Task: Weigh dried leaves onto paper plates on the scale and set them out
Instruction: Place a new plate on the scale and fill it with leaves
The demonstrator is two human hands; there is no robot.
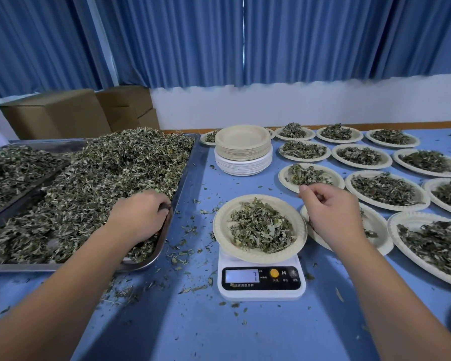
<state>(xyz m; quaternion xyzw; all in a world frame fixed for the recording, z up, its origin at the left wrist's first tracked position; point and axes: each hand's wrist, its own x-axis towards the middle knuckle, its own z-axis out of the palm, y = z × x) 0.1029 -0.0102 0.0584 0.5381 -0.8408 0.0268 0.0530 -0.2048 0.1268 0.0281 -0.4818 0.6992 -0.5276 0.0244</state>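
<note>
While my left hand [138,214] grips dried leaves [102,173], my right hand [331,212] hangs half-curled beside the plate [221,239] on the scale [261,294]. Can't tell if it's pinching anything.

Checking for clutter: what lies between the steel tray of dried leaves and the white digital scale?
In the head view, only blue table cover scattered with loose leaf crumbs separates the steel tray from the white digital scale.
</note>
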